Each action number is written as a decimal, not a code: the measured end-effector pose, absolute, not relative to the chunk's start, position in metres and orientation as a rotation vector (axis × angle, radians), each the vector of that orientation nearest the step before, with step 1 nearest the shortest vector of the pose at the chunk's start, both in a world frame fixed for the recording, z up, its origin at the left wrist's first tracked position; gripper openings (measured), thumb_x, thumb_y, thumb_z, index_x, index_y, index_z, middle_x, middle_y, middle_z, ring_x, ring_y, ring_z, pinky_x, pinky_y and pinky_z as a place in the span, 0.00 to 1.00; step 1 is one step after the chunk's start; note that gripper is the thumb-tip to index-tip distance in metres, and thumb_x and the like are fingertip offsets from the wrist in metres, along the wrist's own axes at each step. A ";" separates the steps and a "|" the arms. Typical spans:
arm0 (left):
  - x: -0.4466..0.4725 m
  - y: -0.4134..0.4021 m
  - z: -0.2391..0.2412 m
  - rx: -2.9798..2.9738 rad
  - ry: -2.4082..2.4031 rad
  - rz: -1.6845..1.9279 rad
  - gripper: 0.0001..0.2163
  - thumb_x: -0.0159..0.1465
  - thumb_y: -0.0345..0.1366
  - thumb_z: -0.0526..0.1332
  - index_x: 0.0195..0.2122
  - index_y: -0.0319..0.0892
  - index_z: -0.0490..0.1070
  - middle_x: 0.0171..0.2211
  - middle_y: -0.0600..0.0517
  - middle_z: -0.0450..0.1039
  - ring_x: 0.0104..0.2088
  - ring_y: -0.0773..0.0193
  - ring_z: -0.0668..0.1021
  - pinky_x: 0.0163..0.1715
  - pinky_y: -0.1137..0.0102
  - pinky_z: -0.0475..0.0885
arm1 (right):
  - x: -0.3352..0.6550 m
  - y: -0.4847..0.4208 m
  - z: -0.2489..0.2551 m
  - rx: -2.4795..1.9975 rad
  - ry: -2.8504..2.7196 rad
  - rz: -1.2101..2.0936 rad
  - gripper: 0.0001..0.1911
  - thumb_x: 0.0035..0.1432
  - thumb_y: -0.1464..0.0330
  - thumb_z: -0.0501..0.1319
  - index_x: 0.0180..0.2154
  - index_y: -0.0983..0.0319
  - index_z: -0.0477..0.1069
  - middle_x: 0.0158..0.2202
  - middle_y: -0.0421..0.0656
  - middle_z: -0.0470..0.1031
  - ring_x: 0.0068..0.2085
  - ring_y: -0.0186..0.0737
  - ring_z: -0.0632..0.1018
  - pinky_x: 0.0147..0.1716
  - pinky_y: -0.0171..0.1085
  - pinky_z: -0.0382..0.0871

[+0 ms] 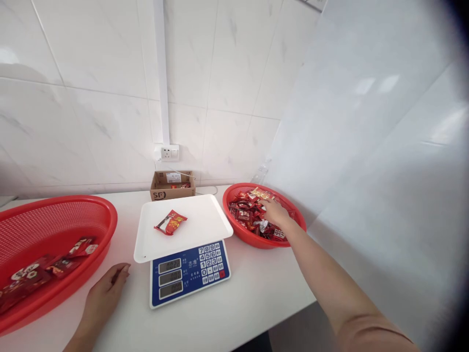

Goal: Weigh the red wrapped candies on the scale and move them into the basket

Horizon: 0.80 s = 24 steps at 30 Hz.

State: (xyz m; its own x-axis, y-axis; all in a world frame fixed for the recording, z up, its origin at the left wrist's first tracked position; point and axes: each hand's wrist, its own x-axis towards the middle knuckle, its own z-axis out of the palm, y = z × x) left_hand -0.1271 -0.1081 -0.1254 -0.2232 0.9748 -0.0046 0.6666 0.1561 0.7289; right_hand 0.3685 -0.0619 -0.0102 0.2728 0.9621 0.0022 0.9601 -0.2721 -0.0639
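Observation:
My right hand point(275, 213) is over the red basket point(300, 230) on the right, its fingers stretched out and touching the small red snack packets point(245, 216) heaped in it. A pale yellow and red packet point(261, 193) lies by its fingertips. My left hand point(109, 286) rests on the table with its fingers curled in, and nothing shows in it. Between the hands stands a digital scale point(190, 274) with a white tray point(205, 215). One red snack packet point(171, 222) lies on the tray.
A larger red basket point(106, 215) at the left holds several dark red packets point(31, 278). Behind the scale sits a small cardboard box point(172, 192) with a few packets inside. A wall socket point(169, 153) is above it. Wall panels point(366, 161) close off the right side.

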 end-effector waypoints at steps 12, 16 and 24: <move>-0.124 -0.108 -0.121 1.536 1.958 0.866 0.17 0.53 0.50 0.52 0.37 0.47 0.70 0.33 0.53 0.77 0.38 0.58 0.77 0.36 0.69 0.70 | 0.319 -0.064 -0.025 -2.137 -2.193 0.542 0.24 0.57 0.68 0.52 0.56 0.56 0.60 0.58 0.47 0.61 0.53 0.49 0.67 0.49 0.42 0.59; -0.123 -0.109 -0.118 1.506 1.975 0.826 0.17 0.53 0.50 0.52 0.37 0.48 0.69 0.34 0.54 0.77 0.39 0.59 0.77 0.38 0.69 0.70 | 0.324 -0.061 -0.022 -2.132 -2.160 0.564 0.19 0.52 0.68 0.57 0.48 0.58 0.67 0.47 0.48 0.72 0.43 0.48 0.73 0.42 0.40 0.63; -0.124 -0.108 -0.120 1.544 1.986 0.821 0.17 0.54 0.51 0.52 0.37 0.49 0.70 0.35 0.54 0.76 0.39 0.59 0.77 0.35 0.70 0.70 | 0.360 -0.064 -0.013 -1.936 -1.714 0.740 0.23 0.50 0.64 0.59 0.49 0.60 0.60 0.44 0.45 0.71 0.41 0.39 0.73 0.37 0.35 0.68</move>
State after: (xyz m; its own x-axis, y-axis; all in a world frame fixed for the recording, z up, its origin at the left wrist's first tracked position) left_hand -0.1244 -0.1085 -0.1202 -0.2396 0.9707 -0.0166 0.6757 0.1791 0.7151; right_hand 0.3598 -0.0637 -0.0128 0.0848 0.9916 -0.0979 0.7511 -0.1282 -0.6477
